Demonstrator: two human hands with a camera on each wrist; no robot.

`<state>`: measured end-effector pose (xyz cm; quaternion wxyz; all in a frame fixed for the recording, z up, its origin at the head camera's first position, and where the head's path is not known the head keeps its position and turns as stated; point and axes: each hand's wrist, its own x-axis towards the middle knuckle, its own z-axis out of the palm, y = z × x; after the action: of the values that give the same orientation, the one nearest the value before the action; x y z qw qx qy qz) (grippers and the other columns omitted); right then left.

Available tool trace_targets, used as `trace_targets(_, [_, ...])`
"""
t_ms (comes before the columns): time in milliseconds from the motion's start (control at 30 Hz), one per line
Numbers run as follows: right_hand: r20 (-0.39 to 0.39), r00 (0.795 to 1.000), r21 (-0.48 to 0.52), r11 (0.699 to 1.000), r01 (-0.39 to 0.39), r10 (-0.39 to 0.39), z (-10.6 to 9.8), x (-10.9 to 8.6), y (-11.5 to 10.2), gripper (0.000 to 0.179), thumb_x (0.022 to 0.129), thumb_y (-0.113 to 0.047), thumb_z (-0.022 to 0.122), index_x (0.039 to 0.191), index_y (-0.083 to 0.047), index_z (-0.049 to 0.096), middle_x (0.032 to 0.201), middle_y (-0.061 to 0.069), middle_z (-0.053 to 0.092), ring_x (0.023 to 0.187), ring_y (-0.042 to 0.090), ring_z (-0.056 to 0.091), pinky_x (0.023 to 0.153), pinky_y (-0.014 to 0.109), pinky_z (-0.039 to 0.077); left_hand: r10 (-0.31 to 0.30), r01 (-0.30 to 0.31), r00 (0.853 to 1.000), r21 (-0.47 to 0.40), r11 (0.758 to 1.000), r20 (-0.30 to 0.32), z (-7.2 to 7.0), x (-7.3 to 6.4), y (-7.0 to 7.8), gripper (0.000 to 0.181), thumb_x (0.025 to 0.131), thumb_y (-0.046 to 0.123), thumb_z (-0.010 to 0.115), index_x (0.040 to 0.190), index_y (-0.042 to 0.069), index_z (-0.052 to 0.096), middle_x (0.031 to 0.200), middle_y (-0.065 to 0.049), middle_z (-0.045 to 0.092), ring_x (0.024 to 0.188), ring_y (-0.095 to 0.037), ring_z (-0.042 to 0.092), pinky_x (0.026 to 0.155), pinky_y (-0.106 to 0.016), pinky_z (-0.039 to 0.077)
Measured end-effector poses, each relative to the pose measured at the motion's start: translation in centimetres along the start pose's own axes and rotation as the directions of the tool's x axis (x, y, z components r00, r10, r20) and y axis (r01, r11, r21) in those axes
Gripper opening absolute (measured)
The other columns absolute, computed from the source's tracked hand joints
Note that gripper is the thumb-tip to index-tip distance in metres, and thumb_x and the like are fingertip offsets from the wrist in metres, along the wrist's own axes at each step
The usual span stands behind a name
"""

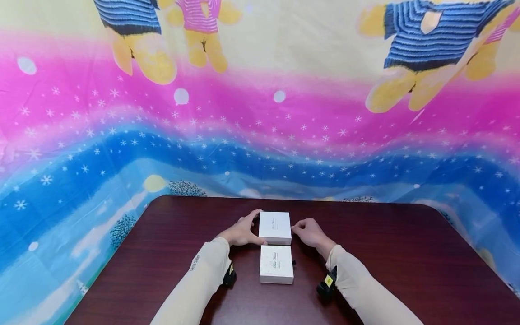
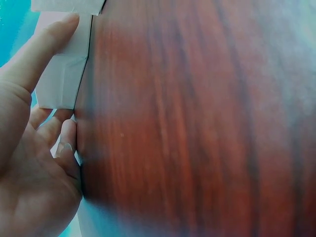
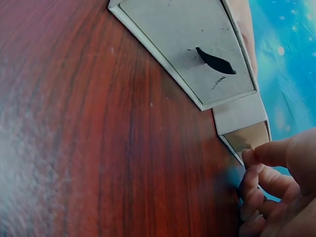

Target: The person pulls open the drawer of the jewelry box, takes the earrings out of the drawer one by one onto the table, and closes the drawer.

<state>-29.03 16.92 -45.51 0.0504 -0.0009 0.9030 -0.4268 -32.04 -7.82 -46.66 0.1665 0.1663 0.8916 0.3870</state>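
Note:
Two white lidded-looking boxes with script print stand one behind the other. My left hand [image 1: 242, 231] grips the far box [image 1: 275, 225], thumb along its near side and fingers at its left and far side. In the left wrist view the thumb lies flat against the white box wall [image 2: 61, 79]. At the far box's right face, my right hand [image 1: 312, 233] pinches a small pull tab, mostly hidden by the fingertips [image 3: 251, 157]. The near box [image 1: 276, 263] sits untouched; a black ribbon tab [image 3: 216, 61] sticks out from its right face.
Both boxes rest on a dark red-brown wooden table [image 1: 170, 289]. Behind it hangs a colourful cloth backdrop [image 1: 260, 149] with bears and snowflakes. A small black wrist camera [image 1: 326, 289] sits on the right wrist, another camera [image 1: 229, 276] on the left.

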Motion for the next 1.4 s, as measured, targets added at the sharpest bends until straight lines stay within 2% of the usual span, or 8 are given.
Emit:
trace_targets(100, [-0.007,1.000,0.014,1.000,0.004,-0.004,0.12,0.07,0.07,0.024,0.100,-0.011,0.058,0.088,-0.001,0.076,0.113,0.016,0.072,0.078,0.020,0.053,0.068,0.030,0.038,0.002,-0.002,1.000,0.002,1.000,-0.001,-0.07,-0.06,0.03,0.105,0.080,0.030,0.086,0.161,0.021,0.021,0.159,-0.014,0.036,0.141,-0.034,0.044,0.110,-0.054,0.040])
trace_targets(333, [-0.018,1.000,0.018,1.000,0.015,-0.015,0.14,0.18,-0.01,0.026,0.101,-0.008,0.055,0.090,-0.001,0.077,0.121,0.020,0.071,0.082,0.020,0.056,0.064,0.031,0.036,-0.005,0.005,1.000,-0.012,1.000,0.000,-0.37,0.09,0.10,0.106,0.079,0.031,0.087,0.162,0.022,0.021,0.159,-0.016,0.036,0.142,-0.033,0.043,0.111,-0.054,0.039])
trace_targets(500, [-0.014,1.000,0.014,1.000,0.012,-0.012,0.02,0.25,-0.18,0.026,0.101,-0.008,0.054,0.092,-0.001,0.077,0.123,0.020,0.070,0.089,0.021,0.060,0.066,0.030,0.037,0.001,-0.001,1.000,-0.006,1.000,-0.004,-0.58,0.01,0.35,0.106,0.079,0.031,0.087,0.161,0.020,0.022,0.157,-0.018,0.037,0.141,-0.034,0.044,0.110,-0.054,0.040])
trace_targets(733, [-0.004,1.000,0.007,1.000,0.019,-0.019,-0.23,0.05,-0.32,0.025,0.101,-0.007,0.054,0.092,0.001,0.077,0.120,0.021,0.071,0.085,0.021,0.057,0.067,0.030,0.037,0.000,0.000,1.000,-0.009,1.000,0.009,-0.53,0.10,0.31,0.106,0.079,0.032,0.087,0.161,0.021,0.022,0.154,-0.019,0.039,0.140,-0.034,0.043,0.110,-0.054,0.039])
trace_targets(1167, [0.013,1.000,-0.010,1.000,-0.011,0.011,-0.42,0.17,-0.17,0.024,0.099,-0.008,0.056,0.091,-0.001,0.077,0.118,0.017,0.072,0.091,0.020,0.058,0.072,0.030,0.037,-0.003,0.003,1.000,-0.001,1.000,0.009,-0.37,0.06,0.23,0.106,0.080,0.032,0.087,0.161,0.021,0.021,0.156,-0.019,0.038,0.142,-0.034,0.041,0.112,-0.054,0.038])
trace_targets(1400, [0.042,0.999,0.000,1.000,-0.015,0.015,-0.70,0.16,-0.01,0.024,0.101,-0.009,0.056,0.092,0.000,0.076,0.111,0.016,0.071,0.076,0.019,0.049,0.067,0.030,0.036,-0.028,0.028,0.999,0.005,1.000,0.030,-0.34,-0.02,0.17,0.107,0.080,0.034,0.086,0.162,0.022,0.018,0.155,-0.019,0.038,0.146,-0.036,0.034,0.114,-0.056,0.034])
